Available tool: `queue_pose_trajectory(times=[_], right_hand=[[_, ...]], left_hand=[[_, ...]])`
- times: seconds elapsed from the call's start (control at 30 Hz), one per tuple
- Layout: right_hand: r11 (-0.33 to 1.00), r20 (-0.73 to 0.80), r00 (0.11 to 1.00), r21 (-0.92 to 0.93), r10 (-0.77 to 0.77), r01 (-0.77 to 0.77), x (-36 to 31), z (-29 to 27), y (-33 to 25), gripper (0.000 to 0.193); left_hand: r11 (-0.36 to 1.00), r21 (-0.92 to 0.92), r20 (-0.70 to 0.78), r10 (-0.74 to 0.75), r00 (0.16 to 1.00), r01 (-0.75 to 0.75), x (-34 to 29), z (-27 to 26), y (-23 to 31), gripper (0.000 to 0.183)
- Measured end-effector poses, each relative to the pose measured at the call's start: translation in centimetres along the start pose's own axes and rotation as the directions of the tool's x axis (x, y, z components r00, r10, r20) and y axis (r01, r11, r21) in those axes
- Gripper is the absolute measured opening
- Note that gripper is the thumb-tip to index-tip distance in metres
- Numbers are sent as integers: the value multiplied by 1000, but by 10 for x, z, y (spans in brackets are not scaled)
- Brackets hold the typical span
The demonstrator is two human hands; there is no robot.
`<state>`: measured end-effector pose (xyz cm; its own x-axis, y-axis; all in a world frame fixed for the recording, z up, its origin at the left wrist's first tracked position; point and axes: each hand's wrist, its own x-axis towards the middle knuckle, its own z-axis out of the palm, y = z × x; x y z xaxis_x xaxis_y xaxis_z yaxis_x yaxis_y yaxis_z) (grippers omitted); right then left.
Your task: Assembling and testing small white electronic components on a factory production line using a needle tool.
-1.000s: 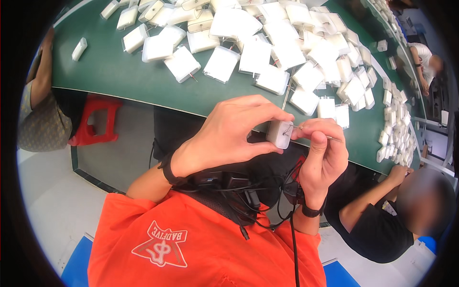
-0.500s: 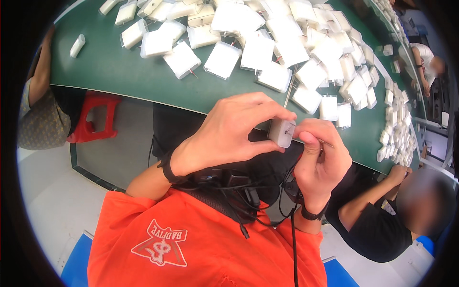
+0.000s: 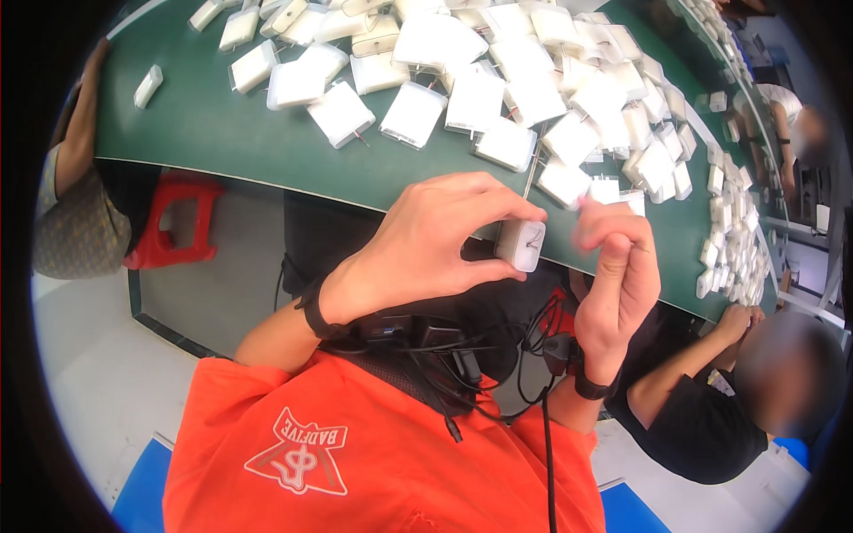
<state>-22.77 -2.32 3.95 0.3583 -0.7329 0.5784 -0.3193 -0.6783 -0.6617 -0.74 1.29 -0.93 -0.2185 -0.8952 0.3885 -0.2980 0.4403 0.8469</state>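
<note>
My left hand (image 3: 418, 240) pinches a small white block-shaped plastic casing (image 3: 521, 246) between thumb and fingers, above the table's near edge. A thin dark wire shows on the end face turned to the right. My right hand (image 3: 615, 275) is raised to the right of the casing, apart from it. Its fingers are curled against the thumb, and the index finger is partly blurred. Whatever lies in that grip, perhaps something thin, cannot be made out. Beyond both hands many similar white casings (image 3: 418, 114) lie piled on the green table (image 3: 222, 133), some with thin wires or pins sticking out.
One casing (image 3: 148, 87) lies apart at the left. A person's arm (image 3: 80, 124) rests at the table's left end; another person in black (image 3: 693, 426) works at the right. A red stool (image 3: 173, 222) stands below the table. Black cables (image 3: 462, 355) hang before my chest.
My right hand has moved away from the casing, up and to the right. The left hand still holds the casing in nearly the same place.
</note>
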Motion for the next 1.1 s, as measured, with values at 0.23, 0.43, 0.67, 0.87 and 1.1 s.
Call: queue_pose_trajectory(times=[0.23, 0.43, 0.67, 0.87, 1.1], right_hand=[[945, 364, 875, -54, 319, -323, 15, -9, -10, 21], [954, 421, 866, 5, 270, -300, 18, -11, -11, 17], [932, 366, 861, -58, 354, -358, 13, 4, -12, 17], [916, 356, 845, -117, 400, -384, 15, -1, -12, 15], [851, 334, 811, 44, 481, -523, 13, -12, -10, 8]], left_hand=[[1000, -6, -49, 4, 999, -5, -2, 1, -2, 55], [1000, -9, -50, 25, 998, -25, -2, 0, -2, 53], [1000, 8, -39, 12, 999, -12, -3, 0, -2, 52], [999, -19, -66, 28, 997, -29, -3, 2, -3, 56], [1000, -2, -33, 28, 999, -28, -1, -2, 0, 59]])
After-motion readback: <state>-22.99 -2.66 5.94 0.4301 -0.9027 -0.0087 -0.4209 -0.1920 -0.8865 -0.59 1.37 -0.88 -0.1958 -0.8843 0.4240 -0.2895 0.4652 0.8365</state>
